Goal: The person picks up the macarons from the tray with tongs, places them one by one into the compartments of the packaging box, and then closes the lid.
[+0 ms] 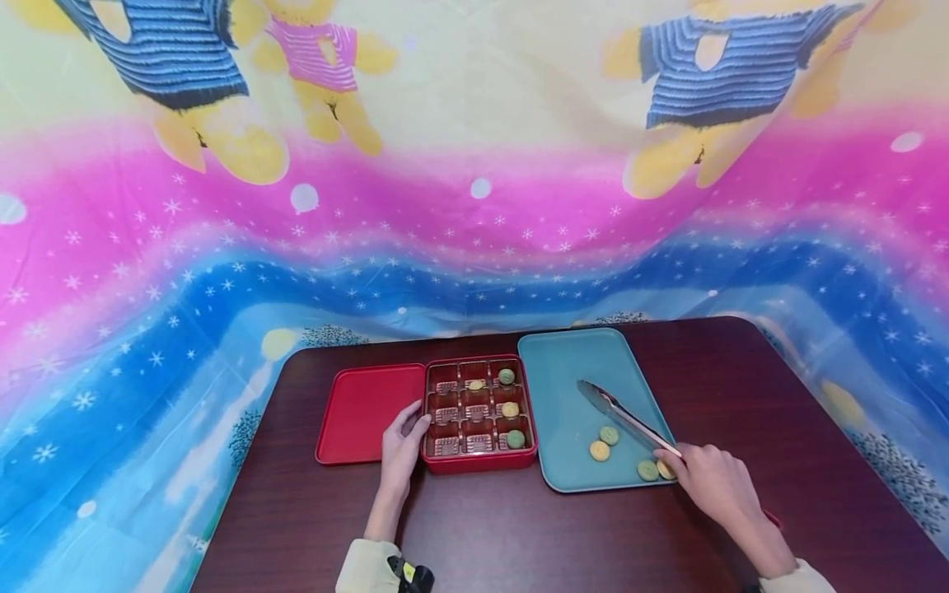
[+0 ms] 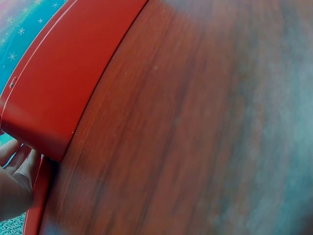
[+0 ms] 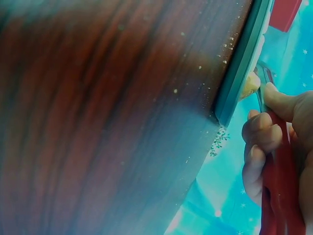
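Note:
My right hand grips a pair of red-handled tongs, fingers curled round the handles in the right wrist view. The tongs' metal tips hang over a teal tray. On the tray lie a green cookie beside a yellow cookie, plus another green one and a yellow one near the corner, partly behind my hand. My left hand rests against the left side of a red tin. Several green and yellow cookies sit in its brown divided insert, mostly in the right column.
A red lid lies flat to the left of the tin. All of it stands on a dark wooden table. Behind hangs a printed cloth with bears and snowflakes. Crumbs show in the right wrist view.

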A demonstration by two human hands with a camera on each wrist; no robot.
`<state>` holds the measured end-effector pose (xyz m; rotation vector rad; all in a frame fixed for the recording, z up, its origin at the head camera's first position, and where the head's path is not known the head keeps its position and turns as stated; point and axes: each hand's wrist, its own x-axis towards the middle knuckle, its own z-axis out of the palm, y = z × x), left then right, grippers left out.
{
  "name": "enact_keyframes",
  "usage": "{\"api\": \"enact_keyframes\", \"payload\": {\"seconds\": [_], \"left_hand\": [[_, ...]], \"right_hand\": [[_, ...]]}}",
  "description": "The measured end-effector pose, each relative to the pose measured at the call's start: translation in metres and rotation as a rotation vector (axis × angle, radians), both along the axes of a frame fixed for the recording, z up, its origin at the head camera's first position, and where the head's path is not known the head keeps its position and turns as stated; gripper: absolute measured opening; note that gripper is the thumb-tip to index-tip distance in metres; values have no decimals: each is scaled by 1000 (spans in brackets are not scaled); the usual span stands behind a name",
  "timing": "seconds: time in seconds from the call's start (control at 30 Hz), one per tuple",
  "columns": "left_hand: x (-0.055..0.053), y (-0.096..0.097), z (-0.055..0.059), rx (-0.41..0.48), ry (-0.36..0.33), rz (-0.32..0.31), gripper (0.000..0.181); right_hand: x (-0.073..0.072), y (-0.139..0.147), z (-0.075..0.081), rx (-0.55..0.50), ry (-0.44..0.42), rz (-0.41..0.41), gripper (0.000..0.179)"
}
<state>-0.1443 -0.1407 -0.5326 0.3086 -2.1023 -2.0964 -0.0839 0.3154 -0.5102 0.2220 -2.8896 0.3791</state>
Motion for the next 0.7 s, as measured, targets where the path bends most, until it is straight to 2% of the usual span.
{"api": "enact_keyframes", "payload": {"seconds": [0.2, 0.33, 0.53, 0.67, 0.7], "left_hand": [[2, 2, 10, 0, -6, -10, 41], [1, 1, 4, -2, 0, -8, 42], [-2, -2, -6, 3, 13, -6, 44], [-2, -2, -7, -2, 22, -6, 44], [0, 0, -1, 3, 19, -8, 43]], "right_hand": [[-1, 0, 1, 4, -6, -2, 48], [-1, -2, 4, -5, 4, -4, 48], [-4, -8, 9, -20, 67, 15, 48], [-6, -13, 12, -26, 89, 26, 48], [-7, -14, 12, -27, 92, 29, 49]]}}
